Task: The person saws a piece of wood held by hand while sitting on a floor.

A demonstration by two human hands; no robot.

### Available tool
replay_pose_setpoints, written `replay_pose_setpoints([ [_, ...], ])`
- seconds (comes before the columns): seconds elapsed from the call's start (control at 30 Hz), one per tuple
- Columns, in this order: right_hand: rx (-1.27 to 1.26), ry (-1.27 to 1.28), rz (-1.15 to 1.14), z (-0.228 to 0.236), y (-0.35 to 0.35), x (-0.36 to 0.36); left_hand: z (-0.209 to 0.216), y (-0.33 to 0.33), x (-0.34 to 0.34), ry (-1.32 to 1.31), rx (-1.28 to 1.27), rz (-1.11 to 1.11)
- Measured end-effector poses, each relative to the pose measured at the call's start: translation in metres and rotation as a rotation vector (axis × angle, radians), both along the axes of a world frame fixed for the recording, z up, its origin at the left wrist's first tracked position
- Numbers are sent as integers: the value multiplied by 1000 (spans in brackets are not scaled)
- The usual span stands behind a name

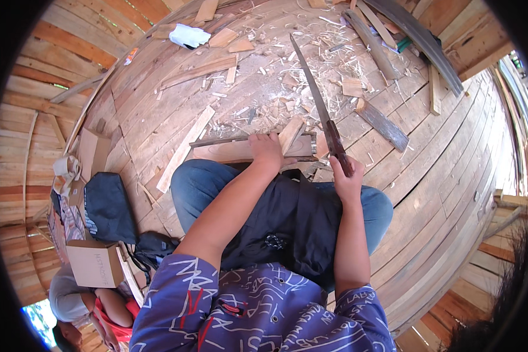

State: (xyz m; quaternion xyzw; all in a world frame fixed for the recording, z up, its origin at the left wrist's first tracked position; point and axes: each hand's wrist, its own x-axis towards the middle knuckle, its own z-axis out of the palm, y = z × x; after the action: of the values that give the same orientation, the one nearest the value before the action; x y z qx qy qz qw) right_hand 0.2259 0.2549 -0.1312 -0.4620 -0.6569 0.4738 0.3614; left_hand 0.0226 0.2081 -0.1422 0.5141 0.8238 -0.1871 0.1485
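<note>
My right hand (347,174) is closed round the dark brown handle of a machete (317,94). Its long, narrow blade points up and away from me, slightly to the left, above the wood scraps. In front of my lap, my left hand (267,149) grips the near end of a short, pale piece of wood (292,134). That piece lies slanted over a wider wooden block (223,151) with bark along its edge. My fingers partly hide both the piece and the block. The blade is apart from the wood.
Shavings and chips (264,88) litter the plank floor ahead. A bark-covered offcut (384,124) lies to the right, a long strip (185,146) to the left. A black bag (108,205) and cardboard box (94,264) stand at left, near another person (108,311) sitting low.
</note>
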Motion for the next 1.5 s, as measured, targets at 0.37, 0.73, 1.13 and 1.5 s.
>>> replay_pose_setpoints([
  [0.37, 45, -160, 205, 29, -6, 4, 3, 7, -2, -32, -127, 16],
  [0.73, 82, -323, 336, 31, 13, -2, -16, 17, -1, 40, -286, -59],
  [1.13, 157, -478, 387, 63, 2, 22, -15, 20, -5, -62, -334, -65],
  [1.5, 135, -409, 321, 56, 4, -22, -16, 22, -7, -97, -369, -60],
])
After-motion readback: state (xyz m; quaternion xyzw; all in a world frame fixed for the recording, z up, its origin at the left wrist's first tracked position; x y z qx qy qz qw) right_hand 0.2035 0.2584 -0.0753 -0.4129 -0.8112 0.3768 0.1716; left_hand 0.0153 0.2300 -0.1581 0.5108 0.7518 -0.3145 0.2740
